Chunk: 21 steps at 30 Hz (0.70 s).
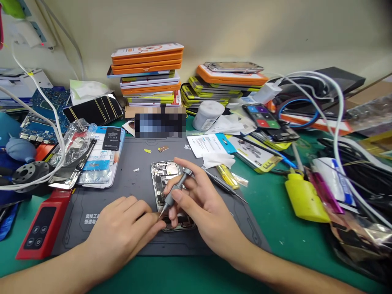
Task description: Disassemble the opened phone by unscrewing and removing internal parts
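Observation:
An opened phone lies on a dark grey work mat, its inner parts exposed. My right hand is closed round a grey precision screwdriver, its index finger resting near the top end. The tool slants down to the left over the phone. At its tip, my left hand has thumb and fingers pressed together by the phone's lower left edge. What these fingertips pinch, if anything, is hidden. Both hands cover the phone's middle and lower left. A second, dark screwdriver lies right of the phone.
Small yellow-and-brown flex parts lie behind the phone. A red device and a phone battery are at left. Stacked orange boxes stand at the back, beside a white tub. A yellow bottle and cables crowd the right.

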Each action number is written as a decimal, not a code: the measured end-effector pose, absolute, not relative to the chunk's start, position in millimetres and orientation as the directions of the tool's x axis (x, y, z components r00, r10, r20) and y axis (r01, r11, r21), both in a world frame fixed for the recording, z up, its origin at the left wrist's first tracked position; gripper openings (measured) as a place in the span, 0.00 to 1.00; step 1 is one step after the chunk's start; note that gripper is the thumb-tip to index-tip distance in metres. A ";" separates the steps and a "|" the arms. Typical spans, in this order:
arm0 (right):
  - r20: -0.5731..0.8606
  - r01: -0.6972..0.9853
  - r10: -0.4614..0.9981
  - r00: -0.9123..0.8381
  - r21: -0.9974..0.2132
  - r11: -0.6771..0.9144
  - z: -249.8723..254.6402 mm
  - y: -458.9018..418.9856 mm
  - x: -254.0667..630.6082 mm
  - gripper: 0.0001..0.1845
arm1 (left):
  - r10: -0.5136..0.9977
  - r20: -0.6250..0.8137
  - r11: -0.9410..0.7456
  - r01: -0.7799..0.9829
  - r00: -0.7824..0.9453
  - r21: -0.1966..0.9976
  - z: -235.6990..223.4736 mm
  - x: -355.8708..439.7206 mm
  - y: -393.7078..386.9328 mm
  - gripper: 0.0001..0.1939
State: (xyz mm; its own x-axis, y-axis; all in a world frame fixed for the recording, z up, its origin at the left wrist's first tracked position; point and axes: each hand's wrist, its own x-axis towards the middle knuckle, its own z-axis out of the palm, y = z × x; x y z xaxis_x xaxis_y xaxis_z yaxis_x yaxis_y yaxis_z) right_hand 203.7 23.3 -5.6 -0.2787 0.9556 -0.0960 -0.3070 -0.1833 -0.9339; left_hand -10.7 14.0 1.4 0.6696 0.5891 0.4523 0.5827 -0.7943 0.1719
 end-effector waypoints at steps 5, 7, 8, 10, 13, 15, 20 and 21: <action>-0.098 -0.305 0.958 -0.269 -0.935 -0.181 -5.5 24.5 206.0 0.32 | 0.580 0.441 -0.804 0.569 0.685 0.174 2.3 -10.8 14.6 0.17; -0.096 -0.320 0.959 -0.268 -0.930 -0.183 -5.0 25.1 206.4 0.32 | 0.580 0.445 -0.804 0.568 0.683 0.175 2.5 -10.9 14.7 0.16; -0.097 -0.328 0.959 -0.267 -0.927 -0.185 -4.7 25.4 206.5 0.31 | 0.578 0.446 -0.805 0.566 0.683 0.175 2.6 -11.0 14.9 0.15; -0.099 -0.336 0.958 -0.268 -0.923 -0.189 -4.0 25.6 206.6 0.31 | 0.574 0.447 -0.808 0.564 0.686 0.172 2.9 -11.2 15.1 0.15; -0.089 -0.337 0.958 -0.272 -0.924 -0.182 -3.5 25.3 206.7 0.29 | 0.577 0.441 -0.807 0.565 0.687 0.176 3.2 -11.5 15.4 0.15; -0.083 -0.333 0.957 -0.280 -0.926 -0.177 -3.9 24.6 207.2 0.28 | 0.581 0.440 -0.805 0.564 0.685 0.184 3.2 -11.4 15.3 0.15; -0.068 -0.346 0.952 -0.298 -0.922 -0.174 -5.4 23.3 209.1 0.27 | 0.583 0.431 -0.805 0.564 0.689 0.186 3.4 -11.0 14.9 0.15; -0.068 -0.351 0.951 -0.302 -0.919 -0.177 -5.4 23.3 209.2 0.26 | 0.583 0.430 -0.805 0.564 0.689 0.185 3.4 -10.8 14.8 0.15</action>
State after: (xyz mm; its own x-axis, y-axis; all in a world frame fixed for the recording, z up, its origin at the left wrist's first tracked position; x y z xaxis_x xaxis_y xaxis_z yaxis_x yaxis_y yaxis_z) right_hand 209.2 23.3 -5.4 -0.3022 0.9508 -0.0676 -0.3513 -0.1770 -0.9194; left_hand -10.8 14.8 3.4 0.6895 0.5825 0.4305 0.5645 -0.8045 0.1846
